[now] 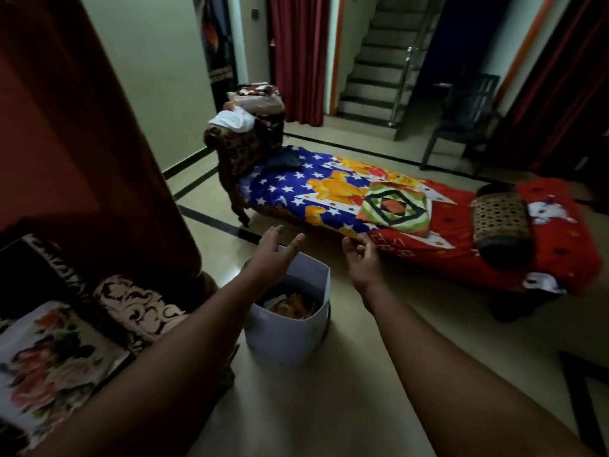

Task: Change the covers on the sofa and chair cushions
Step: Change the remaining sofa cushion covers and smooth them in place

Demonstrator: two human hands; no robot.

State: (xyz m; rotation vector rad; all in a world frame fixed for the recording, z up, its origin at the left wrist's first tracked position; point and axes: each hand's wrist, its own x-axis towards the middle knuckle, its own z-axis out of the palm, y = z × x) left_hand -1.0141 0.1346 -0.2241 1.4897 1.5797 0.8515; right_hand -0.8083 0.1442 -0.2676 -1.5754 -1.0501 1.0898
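Two bare forearms stretch up from the bottom of the frame across a pale tiled floor (pixel 329 407), both hands empty. The left hand (pixel 275 253), at centre, is spread with straight fingers above the far rim of a white box (pixel 283 334), not touching it; the right hand (pixel 361 258), just right of it, is loosely opened, fingers slightly bent, palm turned inward and holding nothing. The box stands on the floor between the arms with colourful, blurred contents inside. At the lower left edge lies a floral cushion (pixel 49 364) in a pale cover with red and orange flowers, resting on a dark, patterned sofa (pixel 131 308). Past the hands, running from centre to the right edge, a low daybed (pixel 329 192) is draped in a blue star-print sheet with orange bears that turns red toward the right. On it lies a green, black and orange geometric cushion (pixel 393 207), near the bed's front edge just beyond the right hand, and farther right a woven-pattern bolster (pixel 501 222). A pile of folded cloth (pixel 250 107) sits on the daybed's scrolled headrest. At the top of the frame hang red curtains (pixel 300 54), with a staircase (pixel 385 61) and a dark plastic chair (pixel 461 117) at upper right.
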